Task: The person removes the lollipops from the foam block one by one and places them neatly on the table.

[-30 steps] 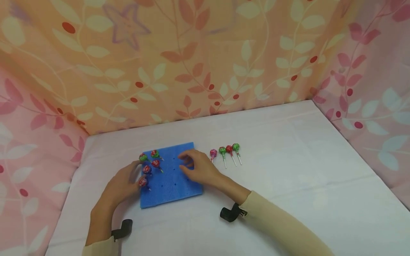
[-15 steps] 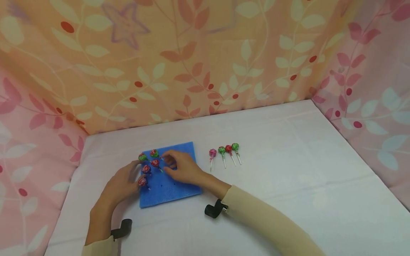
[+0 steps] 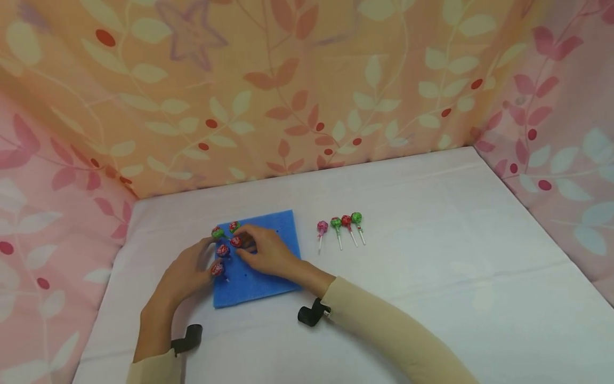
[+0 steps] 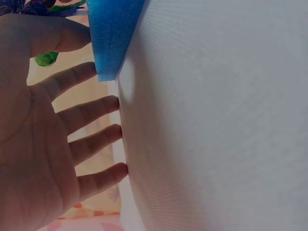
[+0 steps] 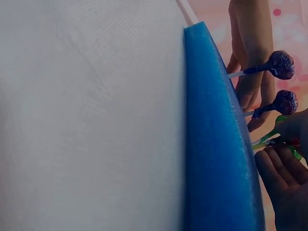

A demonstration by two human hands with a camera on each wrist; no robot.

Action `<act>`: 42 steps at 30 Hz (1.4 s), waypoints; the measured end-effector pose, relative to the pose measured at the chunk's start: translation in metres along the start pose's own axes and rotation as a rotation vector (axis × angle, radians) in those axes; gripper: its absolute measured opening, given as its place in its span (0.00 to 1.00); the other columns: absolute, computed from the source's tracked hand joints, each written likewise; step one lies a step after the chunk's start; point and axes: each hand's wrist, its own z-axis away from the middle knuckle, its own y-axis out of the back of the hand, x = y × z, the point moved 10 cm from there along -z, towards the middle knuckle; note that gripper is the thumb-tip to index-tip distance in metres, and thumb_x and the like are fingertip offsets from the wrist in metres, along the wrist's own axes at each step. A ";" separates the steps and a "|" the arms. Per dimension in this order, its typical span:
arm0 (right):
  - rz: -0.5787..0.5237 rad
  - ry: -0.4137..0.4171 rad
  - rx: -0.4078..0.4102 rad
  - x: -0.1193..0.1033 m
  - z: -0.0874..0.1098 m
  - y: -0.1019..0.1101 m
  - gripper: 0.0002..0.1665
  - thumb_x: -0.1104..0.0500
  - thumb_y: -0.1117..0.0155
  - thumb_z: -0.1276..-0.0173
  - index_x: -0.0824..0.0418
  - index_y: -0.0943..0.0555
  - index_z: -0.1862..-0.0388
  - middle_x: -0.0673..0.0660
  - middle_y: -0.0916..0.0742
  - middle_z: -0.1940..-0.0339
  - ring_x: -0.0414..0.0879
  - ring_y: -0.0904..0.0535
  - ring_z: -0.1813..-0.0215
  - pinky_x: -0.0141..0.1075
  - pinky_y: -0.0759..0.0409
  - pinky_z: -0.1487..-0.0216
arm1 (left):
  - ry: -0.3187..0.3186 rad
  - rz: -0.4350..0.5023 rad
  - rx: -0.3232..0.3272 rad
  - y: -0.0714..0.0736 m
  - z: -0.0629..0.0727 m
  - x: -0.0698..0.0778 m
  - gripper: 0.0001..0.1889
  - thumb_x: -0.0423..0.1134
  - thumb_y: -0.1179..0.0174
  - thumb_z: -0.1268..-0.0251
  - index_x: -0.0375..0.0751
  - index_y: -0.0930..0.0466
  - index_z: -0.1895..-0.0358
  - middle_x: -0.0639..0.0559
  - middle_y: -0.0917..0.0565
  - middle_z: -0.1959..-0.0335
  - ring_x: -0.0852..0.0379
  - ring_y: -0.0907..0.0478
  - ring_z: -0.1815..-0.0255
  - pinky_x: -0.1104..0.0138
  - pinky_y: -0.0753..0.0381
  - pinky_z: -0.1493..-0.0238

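Observation:
A blue foam board [image 3: 240, 294] with small holes lies on the table, with several wrapped lollipops standing in its left part. My right hand [image 3: 268, 252] pinches a red lollipop [image 3: 235, 241] in the second column; in the right wrist view its thumb and fingers close about the wrapper just above the stick. My left hand [image 3: 184, 272] rests at the board's left edge. The left wrist view has its fingers spread and straight, touching the board [image 4: 113, 43] and the tabletop. Two purple-and-red lollipops [image 3: 218, 268] [image 3: 223, 250] and a green-and-red lollipop [image 3: 218, 232] stand near that hand.
Right of the board lie a pink lollipop [image 3: 322, 227], a green lollipop [image 3: 336, 222], a red lollipop [image 3: 347, 220] and another green lollipop [image 3: 356, 217], in a row. A white cloth covers the table [image 3: 431, 256]. Patterned curtains [image 3: 307, 96] enclose the back and sides.
My right hand has moved left across the board, from its right half to the red lollipop, and its fingers have closed in. The left hand has stayed at the board's edge.

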 end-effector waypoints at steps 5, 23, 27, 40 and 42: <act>-0.001 -0.001 0.000 -0.001 0.001 -0.002 0.21 0.63 0.33 0.24 0.62 0.21 0.34 0.58 0.10 0.45 0.45 0.11 0.44 0.23 0.15 0.43 | -0.009 0.007 0.013 0.000 0.001 0.001 0.39 0.41 0.36 0.35 0.42 0.36 0.20 0.31 0.29 0.22 0.26 0.35 0.20 0.28 0.35 0.24; 0.001 0.017 0.022 0.000 0.001 -0.003 0.22 0.67 0.33 0.26 0.62 0.21 0.35 0.57 0.10 0.48 0.44 0.11 0.47 0.25 0.14 0.43 | 0.022 -0.009 -0.001 -0.001 -0.001 -0.001 0.39 0.43 0.37 0.33 0.42 0.38 0.19 0.32 0.31 0.20 0.26 0.37 0.19 0.28 0.37 0.23; -0.009 0.017 0.025 0.000 0.001 -0.003 0.22 0.68 0.33 0.26 0.62 0.20 0.34 0.58 0.10 0.48 0.45 0.11 0.47 0.24 0.15 0.44 | 0.017 -0.011 0.003 0.000 0.000 -0.001 0.39 0.43 0.37 0.33 0.42 0.38 0.19 0.32 0.30 0.21 0.25 0.37 0.19 0.28 0.37 0.23; -0.060 0.004 0.076 -0.002 0.003 0.003 0.21 0.68 0.35 0.25 0.61 0.19 0.35 0.58 0.09 0.47 0.46 0.11 0.48 0.24 0.15 0.46 | -0.003 -0.011 0.025 0.002 0.002 0.003 0.37 0.44 0.36 0.31 0.43 0.36 0.20 0.31 0.28 0.22 0.25 0.33 0.21 0.28 0.33 0.25; -0.072 0.006 0.087 -0.004 0.003 0.004 0.21 0.68 0.35 0.25 0.60 0.19 0.35 0.59 0.10 0.47 0.47 0.11 0.48 0.24 0.15 0.45 | 0.000 -0.012 0.024 0.002 0.002 0.003 0.37 0.44 0.37 0.31 0.43 0.36 0.20 0.31 0.28 0.22 0.25 0.33 0.21 0.28 0.33 0.25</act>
